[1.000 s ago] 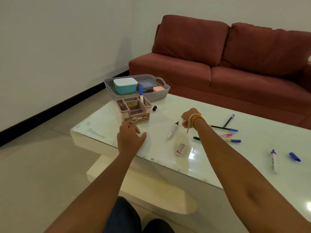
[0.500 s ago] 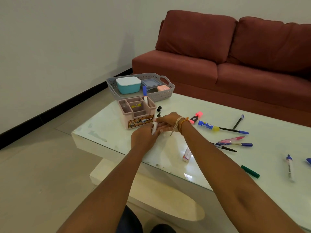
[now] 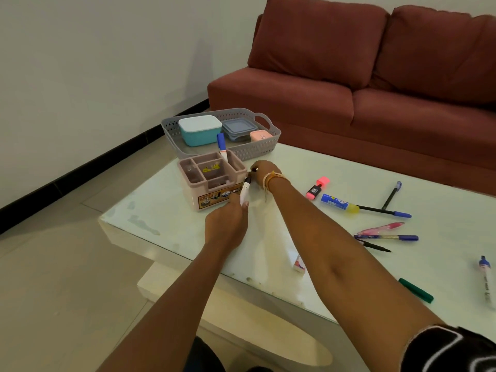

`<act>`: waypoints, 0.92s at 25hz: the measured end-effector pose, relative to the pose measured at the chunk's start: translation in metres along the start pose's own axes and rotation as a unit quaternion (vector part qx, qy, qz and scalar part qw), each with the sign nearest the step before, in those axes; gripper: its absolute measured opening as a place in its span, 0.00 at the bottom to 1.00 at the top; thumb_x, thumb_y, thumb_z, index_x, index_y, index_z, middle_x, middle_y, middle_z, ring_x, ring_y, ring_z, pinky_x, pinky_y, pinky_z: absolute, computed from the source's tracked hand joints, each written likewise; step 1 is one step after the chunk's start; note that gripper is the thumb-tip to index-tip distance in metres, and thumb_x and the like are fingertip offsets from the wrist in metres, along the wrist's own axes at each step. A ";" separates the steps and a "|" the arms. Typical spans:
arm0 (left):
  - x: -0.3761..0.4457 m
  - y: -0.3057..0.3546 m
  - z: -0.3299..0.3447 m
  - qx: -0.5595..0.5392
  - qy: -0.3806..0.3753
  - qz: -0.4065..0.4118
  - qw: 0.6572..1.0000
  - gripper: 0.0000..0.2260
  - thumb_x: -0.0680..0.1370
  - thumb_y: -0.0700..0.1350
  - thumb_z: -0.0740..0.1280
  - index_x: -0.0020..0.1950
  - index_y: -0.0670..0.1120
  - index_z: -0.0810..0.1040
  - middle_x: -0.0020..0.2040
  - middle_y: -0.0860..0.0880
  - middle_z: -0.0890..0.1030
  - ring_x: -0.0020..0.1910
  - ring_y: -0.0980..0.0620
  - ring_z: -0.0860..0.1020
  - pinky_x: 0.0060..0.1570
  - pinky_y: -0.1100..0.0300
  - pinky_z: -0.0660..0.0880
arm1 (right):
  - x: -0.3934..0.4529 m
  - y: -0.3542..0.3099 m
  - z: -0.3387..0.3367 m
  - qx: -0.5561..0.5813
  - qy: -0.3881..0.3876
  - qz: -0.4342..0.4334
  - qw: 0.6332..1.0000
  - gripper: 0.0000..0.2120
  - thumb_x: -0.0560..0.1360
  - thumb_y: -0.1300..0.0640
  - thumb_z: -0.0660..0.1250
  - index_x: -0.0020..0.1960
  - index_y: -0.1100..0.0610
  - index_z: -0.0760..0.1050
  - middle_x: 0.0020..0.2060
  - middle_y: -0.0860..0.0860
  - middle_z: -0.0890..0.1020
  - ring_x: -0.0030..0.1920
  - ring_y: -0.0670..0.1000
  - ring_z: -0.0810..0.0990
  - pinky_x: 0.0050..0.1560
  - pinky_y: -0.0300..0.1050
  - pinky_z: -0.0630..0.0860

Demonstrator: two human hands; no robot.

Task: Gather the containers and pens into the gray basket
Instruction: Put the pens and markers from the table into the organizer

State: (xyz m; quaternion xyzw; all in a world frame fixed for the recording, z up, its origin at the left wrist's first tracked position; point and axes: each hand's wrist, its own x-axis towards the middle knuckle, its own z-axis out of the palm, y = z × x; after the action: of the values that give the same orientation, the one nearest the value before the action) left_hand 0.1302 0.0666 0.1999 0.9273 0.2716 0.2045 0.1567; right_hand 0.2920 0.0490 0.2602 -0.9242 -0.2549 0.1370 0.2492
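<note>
The gray basket (image 3: 264, 147) stands at the table's far left corner and holds a teal container (image 3: 200, 130), a flat blue-lidded container (image 3: 239, 128) and a small pink container (image 3: 261, 136). In front of it stands a pink compartment organizer (image 3: 212, 181) with a blue-capped marker (image 3: 222, 146) upright in it. My left hand (image 3: 226, 226) holds a white marker (image 3: 245, 193), tip up, beside the organizer. My right hand (image 3: 264, 174) is closed around a small black cap (image 3: 253, 170) just right of the organizer.
Loose on the glass table (image 3: 161, 189): a pink highlighter (image 3: 317, 187), a blue-and-yellow marker (image 3: 339, 204), several pens (image 3: 386, 234), a green marker (image 3: 416, 290), a white marker (image 3: 485, 280), a small white item (image 3: 298, 263). A red sofa (image 3: 362, 89) stands behind.
The white marker passed from my right hand into my left hand, which lifted it beside the organizer. My right hand reached forward and closed on the black cap.
</note>
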 end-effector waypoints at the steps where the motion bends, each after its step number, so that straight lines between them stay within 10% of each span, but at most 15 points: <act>1: 0.000 0.000 0.000 0.000 0.001 -0.001 1.000 0.17 0.83 0.54 0.50 0.62 0.45 0.68 0.49 0.46 0.82 0.44 0.46 0.81 0.38 0.55 0.75 | 0.001 0.002 0.002 -0.002 0.015 -0.003 1.000 0.18 0.77 0.52 0.64 0.64 0.61 0.76 0.60 0.58 0.80 0.59 0.58 0.78 0.61 0.46 0.73; 4: -0.002 -0.001 -0.001 0.000 0.011 0.008 1.000 0.16 0.83 0.54 0.50 0.60 0.45 0.68 0.45 0.46 0.82 0.41 0.45 0.80 0.35 0.55 0.73 | -0.006 0.016 0.005 0.186 0.055 0.047 0.980 0.16 0.75 0.54 0.69 0.57 0.65 0.79 0.53 0.61 0.83 0.50 0.58 0.82 0.56 0.48 0.78; 8: -0.006 0.002 -0.006 0.006 -0.001 0.030 1.000 0.14 0.83 0.52 0.50 0.60 0.46 0.68 0.43 0.47 0.80 0.39 0.45 0.79 0.34 0.56 0.70 | -0.034 0.037 -0.003 0.651 -0.003 0.084 0.754 0.12 0.75 0.71 0.64 0.58 0.66 0.75 0.48 0.61 0.79 0.48 0.57 0.79 0.57 0.50 0.77; 11: -0.009 0.005 -0.008 0.018 -0.007 0.045 0.999 0.13 0.83 0.53 0.50 0.59 0.47 0.67 0.41 0.47 0.80 0.34 0.47 0.75 0.32 0.56 0.68 | -0.054 0.038 -0.006 0.730 -0.031 0.078 0.678 0.05 0.77 0.68 0.63 0.51 0.62 0.75 0.41 0.58 0.79 0.42 0.54 0.79 0.56 0.47 0.78; 23: -0.007 0.004 -0.009 -0.014 -0.015 0.024 0.999 0.15 0.83 0.54 0.49 0.62 0.47 0.67 0.43 0.49 0.80 0.39 0.48 0.79 0.37 0.54 0.77 | -0.061 0.031 -0.002 0.601 0.044 0.040 0.797 0.14 0.73 0.64 0.71 0.57 0.67 0.78 0.47 0.60 0.82 0.48 0.58 0.82 0.55 0.53 0.80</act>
State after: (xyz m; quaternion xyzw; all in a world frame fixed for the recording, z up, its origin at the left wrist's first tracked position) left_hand 0.1223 0.0606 0.2068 0.9343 0.2440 0.1977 0.1686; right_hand 0.2539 -0.0076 0.2529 -0.6034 -0.0734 0.2316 0.7596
